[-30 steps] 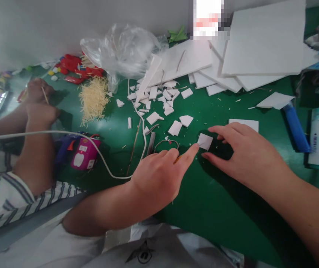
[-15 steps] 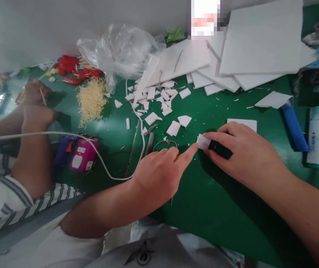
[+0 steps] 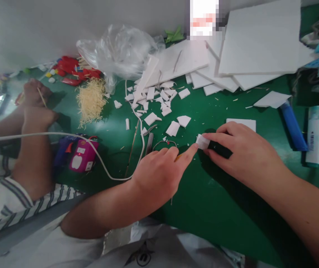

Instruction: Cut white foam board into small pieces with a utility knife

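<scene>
A small square of white foam board (image 3: 203,142) lies on the green table. My right hand (image 3: 244,149) pinches its right side between thumb and fingers. My left hand (image 3: 162,171) comes in from the left, fingers curled and index finger stretched out, its tip at the left edge of the square. A bit of something slim and yellow-orange (image 3: 178,158) shows under that index finger; the rest is hidden by the hand. Behind my right hand sits another flat white piece (image 3: 243,124), partly covered by the knuckles.
Foam scraps (image 3: 165,100), large white boards (image 3: 260,41) and a clear plastic bag (image 3: 123,52) lie at the back. A white cable (image 3: 114,178) loops by a pink box (image 3: 82,155). Right are a blue-handled tool (image 3: 293,126) and a white tube (image 3: 313,134). A co-worker's hands (image 3: 38,100) hold a thin stick.
My right thumb and fingers have closed on the white foam square, which was between them unheld. My left hand stays nearly in place, its index fingertip at the square.
</scene>
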A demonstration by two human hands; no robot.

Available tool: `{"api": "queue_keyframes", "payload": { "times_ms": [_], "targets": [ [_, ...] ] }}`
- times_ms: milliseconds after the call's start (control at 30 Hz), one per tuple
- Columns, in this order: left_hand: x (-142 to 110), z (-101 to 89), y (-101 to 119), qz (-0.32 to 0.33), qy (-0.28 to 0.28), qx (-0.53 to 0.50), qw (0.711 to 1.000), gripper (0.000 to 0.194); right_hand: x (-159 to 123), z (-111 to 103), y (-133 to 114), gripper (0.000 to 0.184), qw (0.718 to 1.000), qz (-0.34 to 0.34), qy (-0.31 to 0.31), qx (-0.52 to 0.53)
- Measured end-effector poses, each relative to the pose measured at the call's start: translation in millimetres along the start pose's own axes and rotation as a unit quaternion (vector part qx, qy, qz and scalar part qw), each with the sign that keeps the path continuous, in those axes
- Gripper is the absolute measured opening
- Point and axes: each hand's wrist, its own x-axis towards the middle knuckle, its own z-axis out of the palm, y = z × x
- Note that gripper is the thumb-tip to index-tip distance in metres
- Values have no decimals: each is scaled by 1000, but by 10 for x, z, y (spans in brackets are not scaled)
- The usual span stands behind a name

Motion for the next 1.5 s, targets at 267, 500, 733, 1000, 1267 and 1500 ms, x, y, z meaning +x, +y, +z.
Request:
{"api": "queue_keyframes", "payload": {
  "times_ms": [267, 500, 733, 1000, 1267, 1500],
  "targets": [
    [-29, 61, -1, 13, 55, 1, 998, 67, 7, -10, 11, 26, 1000, -23, 11, -4],
    [-36, 71, 2, 17, 74, -3, 997, 66, 6, -3, -2, 25, 1000, -15, 18, -3],
    [-32, 60, -6, 22, 81, 1, 996, 66, -4, 4, 9, 26, 1000, -2, -4, -2],
    [-30, 31, 5, 22, 64, 29, 997, 63, -5, 0, 13, 27, 1000, -6, 0, 2],
    [-2, -18, 4, 15, 46, 33, 998, 61, 0, -8, 5, 27, 1000, 5, -11, -1],
    [14, -29, 21, 10, 39, 36, 999, 60, 14, 1, -33, 23, 1000, -4, 7, -13]
  ]
}}
